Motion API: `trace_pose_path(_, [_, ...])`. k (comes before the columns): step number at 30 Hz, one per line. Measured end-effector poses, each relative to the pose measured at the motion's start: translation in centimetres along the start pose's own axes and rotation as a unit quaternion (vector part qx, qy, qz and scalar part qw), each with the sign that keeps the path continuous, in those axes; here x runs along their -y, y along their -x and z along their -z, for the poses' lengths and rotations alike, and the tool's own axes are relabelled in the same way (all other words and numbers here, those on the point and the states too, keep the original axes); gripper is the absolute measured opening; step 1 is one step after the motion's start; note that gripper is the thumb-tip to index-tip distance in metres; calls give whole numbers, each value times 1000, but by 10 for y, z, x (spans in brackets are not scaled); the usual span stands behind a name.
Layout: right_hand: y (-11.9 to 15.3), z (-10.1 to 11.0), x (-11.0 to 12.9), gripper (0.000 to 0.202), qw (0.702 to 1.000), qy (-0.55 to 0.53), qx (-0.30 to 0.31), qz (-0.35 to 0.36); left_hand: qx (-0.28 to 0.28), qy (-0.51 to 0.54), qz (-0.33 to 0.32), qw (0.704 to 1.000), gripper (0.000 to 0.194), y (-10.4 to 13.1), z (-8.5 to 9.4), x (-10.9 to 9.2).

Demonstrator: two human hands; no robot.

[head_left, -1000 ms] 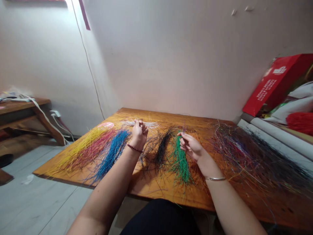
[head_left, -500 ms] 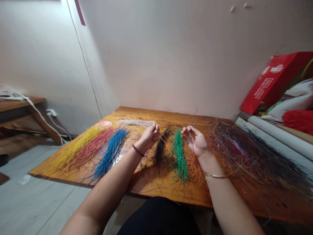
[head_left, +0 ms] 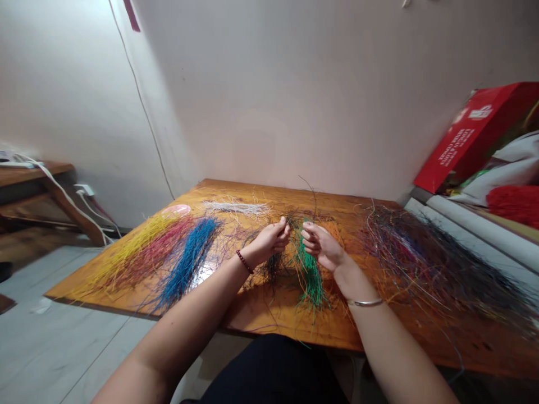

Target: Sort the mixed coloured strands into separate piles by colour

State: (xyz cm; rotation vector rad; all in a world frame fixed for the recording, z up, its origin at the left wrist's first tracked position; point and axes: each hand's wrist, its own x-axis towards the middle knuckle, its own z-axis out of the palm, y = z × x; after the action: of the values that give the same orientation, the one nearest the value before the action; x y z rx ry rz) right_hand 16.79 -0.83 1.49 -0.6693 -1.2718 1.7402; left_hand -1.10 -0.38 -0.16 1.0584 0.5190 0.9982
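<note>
My right hand [head_left: 322, 245] is closed in a pinch over the green bundle of thin strands [head_left: 314, 286]. A single dark strand [head_left: 314, 196] sticks up out of its fingertips. Close by on the left, my left hand [head_left: 274, 240] is also pinched, above the black bundle [head_left: 273, 266]; whatever lies between its fingers is too fine to make out. A small gap separates the two hands. Orange strands [head_left: 337, 233] lie partly hidden behind my right hand. The strands look thin, wiry and slightly kinked.
Yellow [head_left: 130, 247], dark pink [head_left: 168, 247] and blue bundles [head_left: 191, 258] lie on the wooden table [head_left: 248, 320] at left. White strands [head_left: 238, 208] lie at the back. A large mixed tangle [head_left: 429, 264] covers the right side, near a red box [head_left: 467, 132].
My hands have come closer together, the left moving right and the right moving left. My right fingers have closed more, and a dark strand now rises clearly from them. The view has shifted slightly.
</note>
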Motion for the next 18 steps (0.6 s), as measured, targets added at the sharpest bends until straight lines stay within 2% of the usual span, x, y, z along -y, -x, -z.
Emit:
trace_pose_path(7, [-2, -2, -9, 50, 999, 33, 4, -12, 3, -1, -3, 1000, 47, 1, 0, 1])
trace_pose_path(14, [-2, -5, -6, 38, 999, 30, -23, -20, 8, 17, -18, 1000, 45, -2, 1, 4])
trace_pose_path(18, [0, -8, -4, 40, 999, 42, -18, -23, 1, 22, -19, 1000, 44, -2, 1, 4])
